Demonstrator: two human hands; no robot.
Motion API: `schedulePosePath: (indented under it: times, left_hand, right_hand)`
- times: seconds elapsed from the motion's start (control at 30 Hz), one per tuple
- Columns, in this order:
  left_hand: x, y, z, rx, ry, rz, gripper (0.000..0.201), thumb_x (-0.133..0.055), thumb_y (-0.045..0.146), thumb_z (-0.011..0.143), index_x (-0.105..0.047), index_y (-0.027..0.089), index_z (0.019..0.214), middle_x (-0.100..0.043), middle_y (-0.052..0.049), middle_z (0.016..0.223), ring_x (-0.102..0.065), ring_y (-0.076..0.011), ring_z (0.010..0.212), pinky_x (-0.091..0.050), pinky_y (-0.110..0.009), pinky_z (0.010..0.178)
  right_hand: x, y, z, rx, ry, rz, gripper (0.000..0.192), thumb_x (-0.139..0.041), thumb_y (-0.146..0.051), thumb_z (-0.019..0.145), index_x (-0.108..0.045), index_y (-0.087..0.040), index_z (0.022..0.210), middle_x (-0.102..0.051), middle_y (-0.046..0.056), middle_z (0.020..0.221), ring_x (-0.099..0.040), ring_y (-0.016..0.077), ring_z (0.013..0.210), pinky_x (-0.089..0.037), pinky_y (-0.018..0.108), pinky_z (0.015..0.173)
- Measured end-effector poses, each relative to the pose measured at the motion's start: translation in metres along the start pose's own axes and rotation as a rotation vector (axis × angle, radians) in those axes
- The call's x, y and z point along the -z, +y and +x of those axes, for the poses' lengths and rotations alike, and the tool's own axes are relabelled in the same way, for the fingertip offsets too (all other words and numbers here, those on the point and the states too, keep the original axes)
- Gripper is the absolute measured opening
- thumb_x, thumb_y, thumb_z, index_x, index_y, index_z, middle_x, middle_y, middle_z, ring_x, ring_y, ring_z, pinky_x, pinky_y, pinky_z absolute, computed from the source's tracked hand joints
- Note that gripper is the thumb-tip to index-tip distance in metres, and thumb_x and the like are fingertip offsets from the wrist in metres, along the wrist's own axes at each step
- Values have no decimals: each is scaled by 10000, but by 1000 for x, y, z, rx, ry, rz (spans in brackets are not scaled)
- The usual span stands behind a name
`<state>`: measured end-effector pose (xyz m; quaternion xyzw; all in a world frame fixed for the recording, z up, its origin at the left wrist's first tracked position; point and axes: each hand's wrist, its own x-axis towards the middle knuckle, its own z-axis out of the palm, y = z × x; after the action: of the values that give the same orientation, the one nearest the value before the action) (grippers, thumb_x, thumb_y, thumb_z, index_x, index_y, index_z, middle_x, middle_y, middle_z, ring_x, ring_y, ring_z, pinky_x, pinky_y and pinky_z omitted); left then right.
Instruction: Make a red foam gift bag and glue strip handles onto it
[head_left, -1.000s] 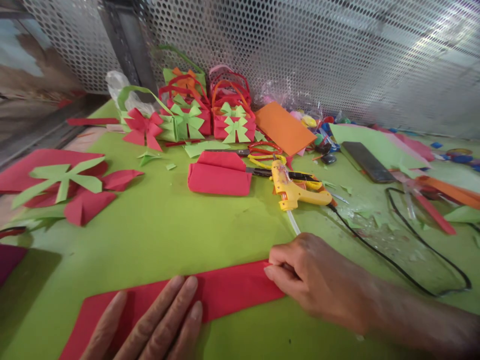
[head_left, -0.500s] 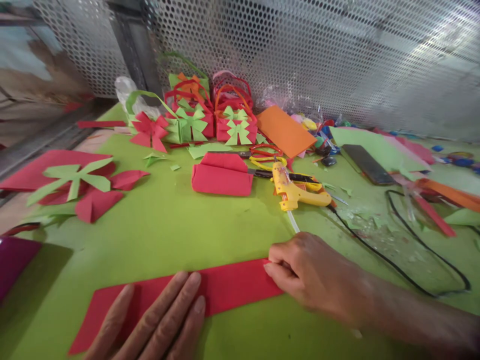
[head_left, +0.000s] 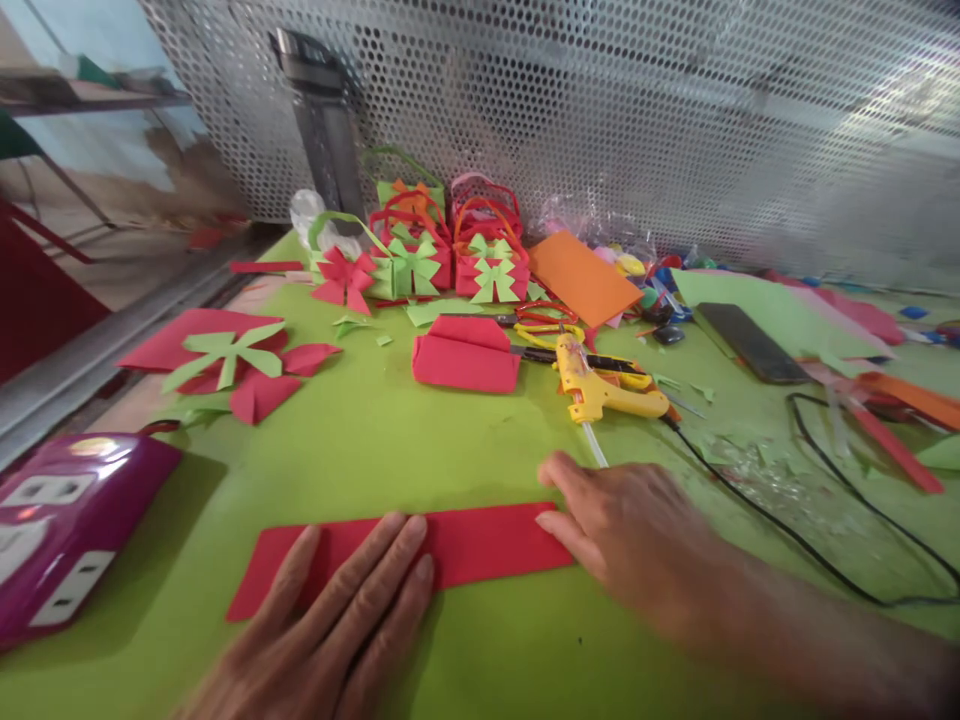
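Both hands lie flat and open on a long red paper strip (head_left: 465, 545) at the near edge of the green table (head_left: 360, 450). The left hand (head_left: 337, 630) presses its fingers on the strip's middle; the right hand (head_left: 622, 540) covers its right end. At about one o'clock from the strip, a yellow glue gun (head_left: 600, 385) lies, with a folded red paper (head_left: 465, 355) beside it
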<state>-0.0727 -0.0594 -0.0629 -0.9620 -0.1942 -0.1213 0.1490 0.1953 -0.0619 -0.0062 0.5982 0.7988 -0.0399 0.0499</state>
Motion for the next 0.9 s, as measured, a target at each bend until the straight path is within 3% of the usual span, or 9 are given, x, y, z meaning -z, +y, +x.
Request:
schedulePosePath:
  times: [0.13, 0.27, 0.4, 0.53, 0.67, 0.9]
  left_hand:
    - [7, 5, 2, 64, -42, -82, 742, -305, 625, 840, -325, 115, 1379, -406, -132, 1396, -301, -292, 1315, -37, -480, 1106]
    - [20, 9, 1, 67, -109, -91, 872, -344, 686, 790, -247, 74, 1404, -333, -164, 1430, -269, -298, 1330, -15, -464, 1106]
    - [33, 13, 3, 119, -200, -128, 941, -344, 713, 771, -143, 69, 1427, -224, -188, 1467, -217, -302, 1350, -98, -475, 1101]
    - [41, 20, 14, 237, -326, -276, 907, -336, 723, 763, -79, 181, 1443, -188, -185, 1478, -221, -370, 1335, -216, -604, 1025]
    - [44, 28, 20, 298, -340, -320, 897, -332, 746, 740, -148, 211, 1436, -188, -209, 1474, -203, -412, 1327, -218, -689, 968]
    - [42, 33, 23, 337, -311, -269, 845, -329, 726, 761, -273, 179, 1403, -270, -233, 1434, -219, -408, 1322, -240, -695, 952]
  right_hand:
    - [1, -3, -10, 384, 121, -135, 490, -507, -64, 747, -437, -197, 1213, -576, 46, 879, -531, 183, 764, -291, 287, 548]
    - [-2, -6, -13, 571, 144, -269, 583, -484, -109, 806, -306, -247, 1344, -541, 41, 853, -503, 160, 671, -268, 289, 493]
    - [-9, -9, -8, 606, 156, -399, 521, -469, -139, 845, -324, -244, 1333, -542, 40, 808, -506, 152, 625, -253, 282, 457]
    - [-14, -9, -5, 632, 189, -494, 529, -463, -118, 836, -322, -229, 1333, -561, 47, 828, -508, 149, 592, -256, 284, 437]
    - [-17, 0, -14, 630, 210, -533, 560, -485, -108, 800, -328, -203, 1329, -579, 58, 870, -523, 159, 621, -275, 288, 444]
    - [-27, 21, -41, 551, 291, -556, 488, -449, -50, 777, -406, -147, 1253, -574, 85, 934, -535, 200, 781, -367, 305, 543]
